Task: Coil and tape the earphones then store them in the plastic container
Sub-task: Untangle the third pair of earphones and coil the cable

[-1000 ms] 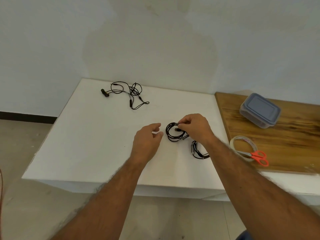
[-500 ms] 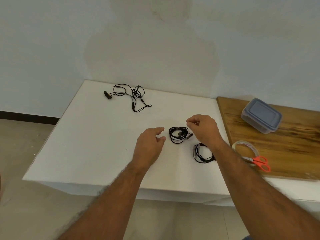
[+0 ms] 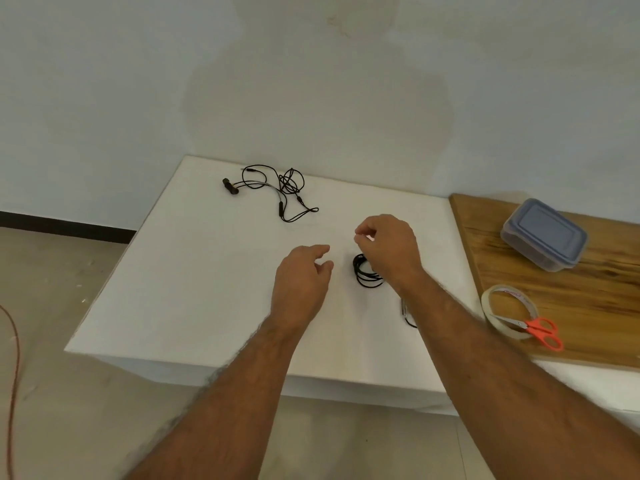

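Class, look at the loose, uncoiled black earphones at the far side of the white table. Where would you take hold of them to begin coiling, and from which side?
Probably pinch the loose black earphones at the stubby dark end piece at their left end, coming from above and the left. It lies apart from the tangled loops, so the cable can trail free. Both hands are nearer, over the white table.

— What's at four o'clock?
— Orange-handled scissors (image 3: 540, 332) on a wooden board (image 3: 588, 306), the blades lying across a ring there.
— And the rest?
— A white table (image 3: 207, 271) in the middle, a thin reddish cord (image 3: 14, 375) on the floor at eight o'clock, a stained wall (image 3: 311, 81) at twelve.
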A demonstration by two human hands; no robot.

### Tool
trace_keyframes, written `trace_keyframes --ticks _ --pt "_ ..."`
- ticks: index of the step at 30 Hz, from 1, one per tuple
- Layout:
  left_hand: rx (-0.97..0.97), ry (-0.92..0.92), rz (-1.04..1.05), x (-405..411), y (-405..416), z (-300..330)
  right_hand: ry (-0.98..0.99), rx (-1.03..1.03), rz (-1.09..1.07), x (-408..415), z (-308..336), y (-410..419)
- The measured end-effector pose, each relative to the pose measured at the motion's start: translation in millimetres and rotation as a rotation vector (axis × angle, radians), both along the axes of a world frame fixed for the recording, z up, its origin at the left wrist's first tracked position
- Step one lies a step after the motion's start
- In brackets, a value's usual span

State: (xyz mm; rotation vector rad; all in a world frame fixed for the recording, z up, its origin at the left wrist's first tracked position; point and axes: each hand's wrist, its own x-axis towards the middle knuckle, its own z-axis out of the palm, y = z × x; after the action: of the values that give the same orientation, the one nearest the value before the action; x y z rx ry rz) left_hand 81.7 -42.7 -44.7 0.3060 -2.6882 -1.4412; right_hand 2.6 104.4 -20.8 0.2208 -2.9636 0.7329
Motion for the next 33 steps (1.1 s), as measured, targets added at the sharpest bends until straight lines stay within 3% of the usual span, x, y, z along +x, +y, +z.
trace_keyframes --ticks 10,16,25,33 --pt "0.010 0.026 0.118 -9.8 -36.1 0.2 0.006 0.137 0.231 -30.9 -5.2 -74.2" --pt "0.022 0.002 0.167 -14.2 -50.5 -5.8 -0.054 0.241 0.245 -37.5 -22.3 -83.6" --pt "-0.103 0.073 0.042 9.8 -48.1 9.8 -0.078 0.012 0.353 18.8 10.1 -72.7" --pt "-0.157 0.195 0.070 75.2 -27.5 84.2 -0.050 -0.126 0.350 85.7 89.7 -46.7"
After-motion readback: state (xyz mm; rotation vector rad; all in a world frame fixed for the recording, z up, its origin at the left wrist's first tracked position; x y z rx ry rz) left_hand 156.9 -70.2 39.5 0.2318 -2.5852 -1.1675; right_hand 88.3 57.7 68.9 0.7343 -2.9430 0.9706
